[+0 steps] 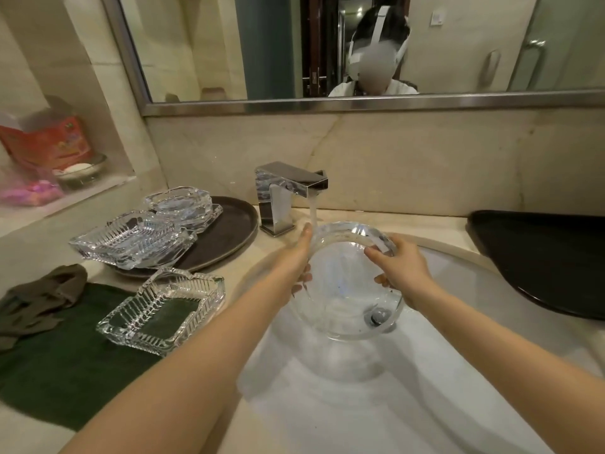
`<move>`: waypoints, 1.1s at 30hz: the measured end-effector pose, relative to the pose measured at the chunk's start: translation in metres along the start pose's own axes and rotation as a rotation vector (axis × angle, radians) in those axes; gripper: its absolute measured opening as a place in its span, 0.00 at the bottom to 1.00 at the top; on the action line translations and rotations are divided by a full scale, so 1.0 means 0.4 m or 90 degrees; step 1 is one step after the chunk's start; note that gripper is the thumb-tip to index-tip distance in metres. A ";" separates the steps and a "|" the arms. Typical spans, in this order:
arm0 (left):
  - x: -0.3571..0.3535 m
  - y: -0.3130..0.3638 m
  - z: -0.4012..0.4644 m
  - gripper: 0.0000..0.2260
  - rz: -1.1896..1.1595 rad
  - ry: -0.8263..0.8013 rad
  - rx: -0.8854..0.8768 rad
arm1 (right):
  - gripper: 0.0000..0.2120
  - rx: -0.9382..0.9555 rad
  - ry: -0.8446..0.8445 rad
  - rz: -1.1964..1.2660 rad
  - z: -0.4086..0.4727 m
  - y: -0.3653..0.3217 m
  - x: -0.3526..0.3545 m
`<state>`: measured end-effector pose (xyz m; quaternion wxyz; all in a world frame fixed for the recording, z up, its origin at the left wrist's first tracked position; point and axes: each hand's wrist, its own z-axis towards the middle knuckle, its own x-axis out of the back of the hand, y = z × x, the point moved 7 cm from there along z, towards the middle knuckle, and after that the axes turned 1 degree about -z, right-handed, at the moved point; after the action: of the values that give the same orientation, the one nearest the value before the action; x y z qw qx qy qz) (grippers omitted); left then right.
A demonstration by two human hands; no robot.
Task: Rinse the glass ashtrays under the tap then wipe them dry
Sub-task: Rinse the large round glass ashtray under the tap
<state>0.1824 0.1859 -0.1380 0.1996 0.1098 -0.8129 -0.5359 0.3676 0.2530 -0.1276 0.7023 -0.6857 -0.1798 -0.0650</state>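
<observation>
Both hands, left hand (299, 257) and right hand (401, 270), grip our round glass ashtray (343, 290) by opposite rims, tilted over the sink (458, 322) so tap (288, 191) water sheets off

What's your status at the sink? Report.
Both hands, left hand and right hand, grip round ashtray. Tap running onto its rim. Nothing in the way.

left hand (299, 257): fingers curled, gripping | right hand (404, 268): fingers curled, gripping
</observation>
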 end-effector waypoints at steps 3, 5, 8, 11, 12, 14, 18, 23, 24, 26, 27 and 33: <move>-0.003 0.029 0.012 0.23 0.017 -0.007 -0.046 | 0.11 0.019 -0.017 0.009 0.000 0.004 -0.002; -0.012 0.044 0.015 0.21 0.027 -0.023 -0.096 | 0.11 0.031 -0.037 0.005 0.001 0.003 -0.007; -0.016 0.050 0.020 0.21 0.067 -0.035 -0.153 | 0.12 0.050 -0.071 -0.015 0.001 0.002 -0.023; -0.018 0.040 0.020 0.21 0.097 -0.039 -0.161 | 0.15 0.075 -0.071 -0.045 0.001 0.001 -0.035; -0.016 0.037 0.021 0.21 0.100 -0.034 -0.161 | 0.16 0.075 -0.068 -0.049 0.003 0.000 -0.038; -0.013 0.029 0.028 0.20 0.099 -0.043 -0.161 | 0.16 0.061 -0.064 -0.050 0.011 0.003 -0.039; -0.015 0.017 0.038 0.15 0.066 -0.110 -0.122 | 0.17 -0.032 -0.066 -0.001 0.024 0.038 -0.031; -0.001 -0.074 0.020 0.15 0.004 -0.177 0.130 | 0.22 -0.152 -0.073 0.093 0.023 0.081 -0.027; -0.006 -0.088 0.008 0.14 -0.015 -0.186 0.160 | 0.23 -0.182 -0.074 0.108 0.022 0.089 -0.025; -0.019 -0.098 -0.016 0.09 -0.101 -0.183 0.186 | 0.25 -0.236 -0.083 0.141 0.015 0.102 -0.024; -0.029 -0.100 -0.027 0.08 -0.152 -0.182 0.197 | 0.24 -0.256 -0.092 0.148 0.012 0.106 -0.024; -0.060 -0.116 -0.026 0.06 -0.281 -0.096 0.163 | 0.17 -0.169 -0.143 -0.076 0.015 0.085 -0.027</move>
<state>0.2068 0.1682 -0.1819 0.0014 0.2686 -0.8433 -0.4656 0.3681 0.2591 -0.1632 0.5761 -0.7634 -0.2875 -0.0526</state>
